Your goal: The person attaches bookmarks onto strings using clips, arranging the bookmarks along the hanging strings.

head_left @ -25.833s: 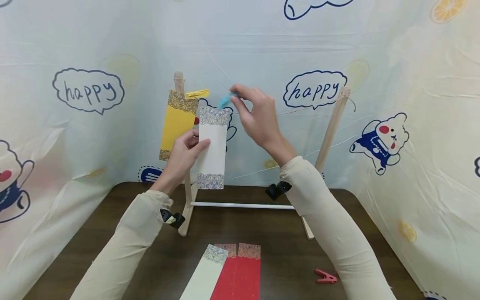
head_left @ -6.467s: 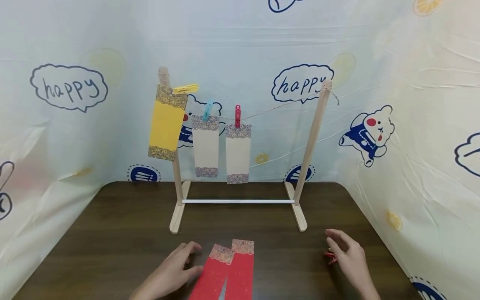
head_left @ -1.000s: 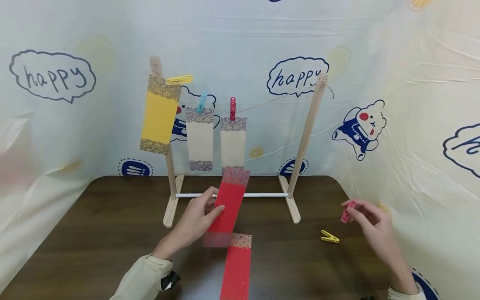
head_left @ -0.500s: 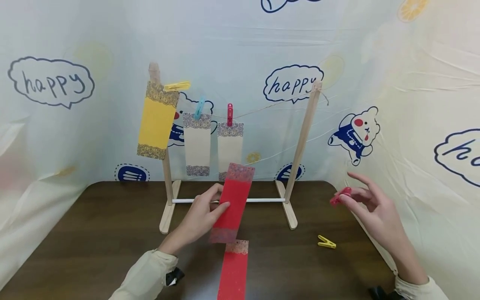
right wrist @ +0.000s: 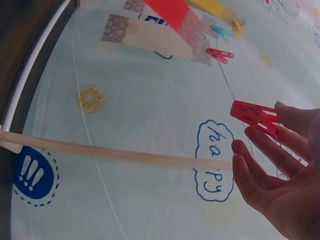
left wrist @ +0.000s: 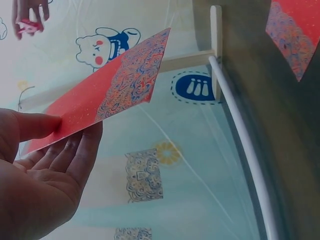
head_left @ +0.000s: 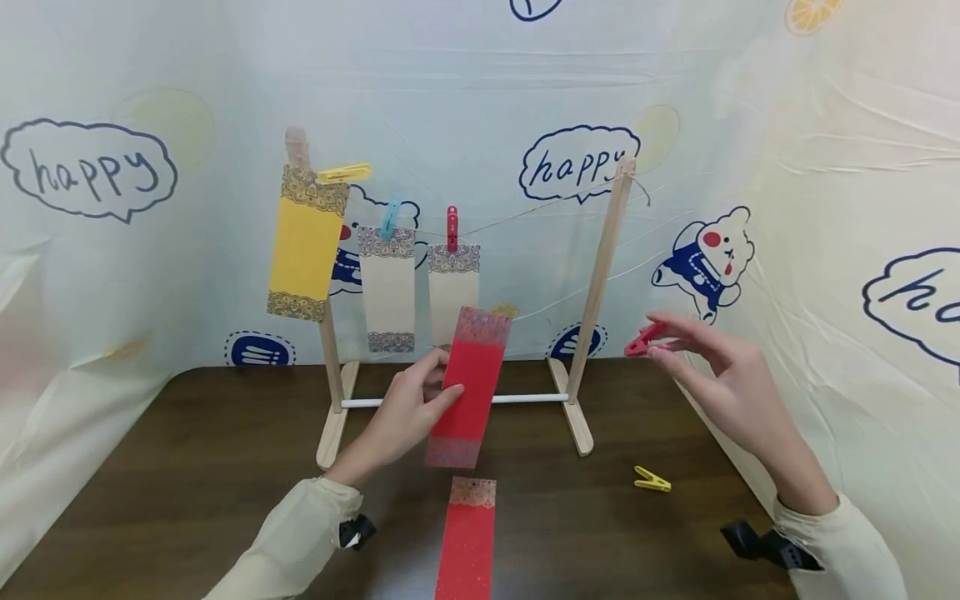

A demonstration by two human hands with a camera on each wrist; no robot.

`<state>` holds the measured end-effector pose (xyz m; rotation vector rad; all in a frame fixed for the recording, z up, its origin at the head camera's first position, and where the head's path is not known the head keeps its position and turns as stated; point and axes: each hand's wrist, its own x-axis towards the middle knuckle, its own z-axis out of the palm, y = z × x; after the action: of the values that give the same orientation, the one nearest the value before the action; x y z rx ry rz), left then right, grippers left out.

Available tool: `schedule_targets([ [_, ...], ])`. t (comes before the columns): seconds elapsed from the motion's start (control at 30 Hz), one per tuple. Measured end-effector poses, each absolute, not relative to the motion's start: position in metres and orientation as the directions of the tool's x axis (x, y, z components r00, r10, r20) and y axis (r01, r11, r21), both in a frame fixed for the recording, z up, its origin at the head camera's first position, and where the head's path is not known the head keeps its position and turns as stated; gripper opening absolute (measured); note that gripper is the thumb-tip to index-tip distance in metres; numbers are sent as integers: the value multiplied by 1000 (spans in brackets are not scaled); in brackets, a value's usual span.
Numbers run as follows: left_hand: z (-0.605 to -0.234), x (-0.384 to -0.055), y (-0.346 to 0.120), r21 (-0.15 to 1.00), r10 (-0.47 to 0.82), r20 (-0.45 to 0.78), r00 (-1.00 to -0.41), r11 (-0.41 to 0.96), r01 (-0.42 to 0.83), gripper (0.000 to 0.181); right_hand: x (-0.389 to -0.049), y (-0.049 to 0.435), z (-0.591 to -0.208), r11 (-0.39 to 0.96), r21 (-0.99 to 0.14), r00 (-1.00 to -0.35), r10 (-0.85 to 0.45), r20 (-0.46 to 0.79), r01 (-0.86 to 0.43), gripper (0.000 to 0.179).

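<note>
My left hand (head_left: 408, 410) pinches a red paper strip (head_left: 469, 385) with patterned ends and holds it upright above the table, in front of the wooden rack (head_left: 600, 275); the left wrist view shows the red strip (left wrist: 107, 95) between thumb and fingers. My right hand (head_left: 720, 375) is raised to the right of the rack and pinches a red clothespin (head_left: 643, 340), also seen as the red clothespin (right wrist: 255, 117) in the right wrist view. On the rack's string (head_left: 525, 215) hang a yellow strip (head_left: 303, 242) and two cream strips (head_left: 386, 287), each clipped.
A second red strip (head_left: 467, 537) lies flat at the table's near edge. A yellow clothespin (head_left: 651, 480) lies on the brown table (head_left: 187, 467) to the right. A printed cloth backdrop (head_left: 825, 208) surrounds the table on three sides.
My left hand has lifted the red strip a little higher toward the string. My right hand has risen and moved left with the red clothespin, leaving the yellow pin on the table.
</note>
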<state>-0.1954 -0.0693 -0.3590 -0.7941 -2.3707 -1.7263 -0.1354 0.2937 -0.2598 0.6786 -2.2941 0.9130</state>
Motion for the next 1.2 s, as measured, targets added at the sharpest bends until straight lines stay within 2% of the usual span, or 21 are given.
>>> schedule_targets([
  [0.4,-344,-217,-53,875,365,361,-858,186,447,27,-166,271,-219,651,-317,-620,-305,723,-690,40],
  [0.8,-326,-246,-36,919,379,323,-867,94,383,30,-196,254,-193,624,-288,-579,-329,746,-726,36],
  [1.1,-316,-257,-29,927,360,324,-875,62,369,29,-218,233,-172,610,-204,-485,-340,806,-766,26],
  [1.2,-314,-258,-26,931,358,325,-875,42,363,26,-224,224,-164,611,-190,-481,-356,801,-768,24],
])
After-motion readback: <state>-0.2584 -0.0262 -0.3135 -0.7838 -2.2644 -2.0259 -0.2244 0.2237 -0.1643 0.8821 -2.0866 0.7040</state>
